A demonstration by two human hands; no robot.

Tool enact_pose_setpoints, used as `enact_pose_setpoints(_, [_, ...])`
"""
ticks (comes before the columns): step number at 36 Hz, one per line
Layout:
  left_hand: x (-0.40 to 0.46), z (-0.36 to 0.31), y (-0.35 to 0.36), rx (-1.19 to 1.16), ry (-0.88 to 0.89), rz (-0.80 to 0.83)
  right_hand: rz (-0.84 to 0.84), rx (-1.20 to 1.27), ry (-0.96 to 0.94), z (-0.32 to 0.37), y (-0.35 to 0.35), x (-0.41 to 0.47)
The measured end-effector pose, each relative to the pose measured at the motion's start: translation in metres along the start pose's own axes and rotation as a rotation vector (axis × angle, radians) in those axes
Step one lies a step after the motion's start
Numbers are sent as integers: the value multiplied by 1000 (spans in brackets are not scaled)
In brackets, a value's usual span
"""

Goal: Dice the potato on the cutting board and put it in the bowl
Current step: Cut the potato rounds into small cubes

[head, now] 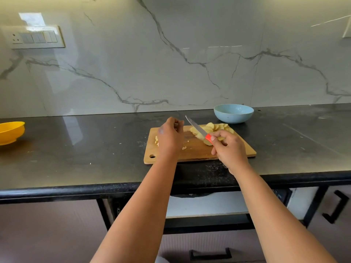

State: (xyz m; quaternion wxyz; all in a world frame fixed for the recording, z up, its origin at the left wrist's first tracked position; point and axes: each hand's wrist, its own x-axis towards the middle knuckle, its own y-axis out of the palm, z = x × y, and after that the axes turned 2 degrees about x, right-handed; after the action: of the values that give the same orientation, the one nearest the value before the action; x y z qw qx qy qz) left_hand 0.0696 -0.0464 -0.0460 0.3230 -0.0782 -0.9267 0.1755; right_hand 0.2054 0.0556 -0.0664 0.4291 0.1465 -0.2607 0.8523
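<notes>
Gripping the red-handled knife (197,129) blade-up, the right hand (228,149) paused mid-dicing over potato slices (212,128) on the cutting board (237,149), while the left hand (170,137) hovered loosely curled, its hold unclear, the blue bowl (233,113) apparently awaiting the dice.

I stand in a home kitchen: a dark stone countertop (95,149) runs beneath a white marble-veined backsplash (171,63) fitted with a switch panel (36,37). Cabinet drawers with black handles (210,254) sit below, and a wooden cutting board (190,151), a blue bowl (233,113) and a yellow bowl (10,132) rest on the counter.
</notes>
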Motion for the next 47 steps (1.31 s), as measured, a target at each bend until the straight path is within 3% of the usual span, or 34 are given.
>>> enact_pose_setpoints(5, [-6, -8, 6, -187, -17, 117, 59, -8, -51, 2, 1, -2])
enact_pose_setpoints(10, [-3, -10, 3, -537, -261, 199, 98, -3, -46, 0, 1, -2])
enact_pose_setpoints(13, [4, -6, 0, -660, -379, 123, 38, 8, -31, -1, 1, -1])
enact_pose_setpoints(16, [5, 1, -4, -329, -243, 6, -84, 12, -2, -2, 0, 1])
enact_pose_setpoints(19, [3, 7, -4, 92, -31, 63, -187, 18, 4, -2, -2, 1])
enact_pose_setpoints(23, [2, 10, 2, 299, 48, 245, -238, 34, 41, -4, -3, 2])
enact_pose_setpoints(27, [3, 15, 4, 523, 158, 211, -273, 52, 68, -6, -5, 2])
enact_pose_setpoints(30, [2, 11, 1, 541, 101, 136, -382, 50, 129, -13, -4, 7])
enact_pose_setpoints(36, [-2, 0, 3, 477, 108, 176, -508, 151, 231, -13, -7, 10])
enact_pose_setpoints(42, [-6, -26, 27, 123, 126, 444, -533, 83, 252, -15, -4, 14])
enact_pose_setpoints(47, [10, -45, 47, 242, 147, 560, -498, 43, 240, -17, -2, 15])
